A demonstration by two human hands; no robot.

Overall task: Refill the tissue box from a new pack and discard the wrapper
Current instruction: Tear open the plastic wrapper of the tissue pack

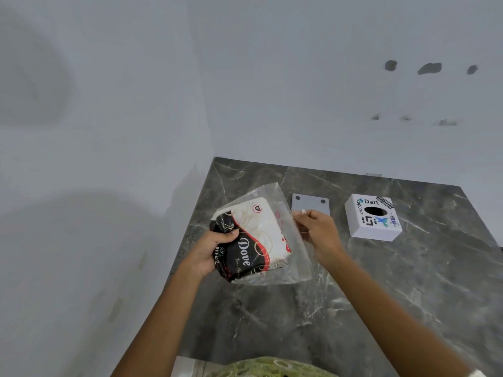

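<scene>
A new tissue pack [258, 238] in a black, white and red wrapper is held above the dark marble counter [381, 281]. My left hand [215, 248] grips its black lower-left end. My right hand [318, 232] pinches the clear plastic edge of the wrapper [296, 257] on the right side of the pack. The white tissue box [373, 217], covered in stickers and with a round hole on top, stands on the counter to the right. Its flat grey base plate [310, 204] lies apart, just behind my right hand.
The counter fits into a corner of white walls [136, 131] at the left and back. Its right edge drops away near the box. Green patterned clothing [272, 367] shows at the bottom of the frame.
</scene>
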